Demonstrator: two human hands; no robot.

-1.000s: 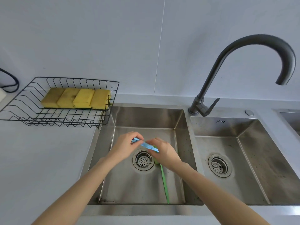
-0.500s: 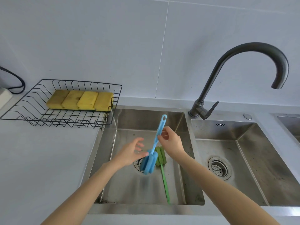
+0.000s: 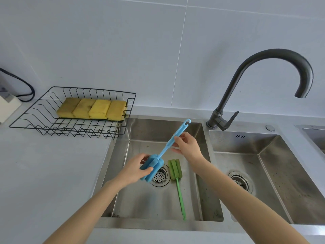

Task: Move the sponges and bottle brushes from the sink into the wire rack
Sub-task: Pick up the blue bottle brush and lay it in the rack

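A blue bottle brush [image 3: 162,154] hangs tilted above the left sink basin [image 3: 146,201]. My right hand [image 3: 189,146] pinches its handle near the top. My left hand [image 3: 135,169] grips its blue foam head. A green bottle brush [image 3: 176,176] lies on the basin floor beside the drain [image 3: 161,176], handle pointing toward me. The black wire rack [image 3: 52,124] stands on the counter left of the sink, with several yellow sponges [image 3: 91,108] in a row along its back.
A dark curved faucet [image 3: 263,74] rises between the two basins. The right basin [image 3: 263,173] has its own drain. A white power strip with a black cable [image 3: 10,103] sits at the far left by the wall.
The blue brush has been lifted out of the basin and tilted. My left hand went from open beside the foam head to gripping it. The right hand moved slightly back.
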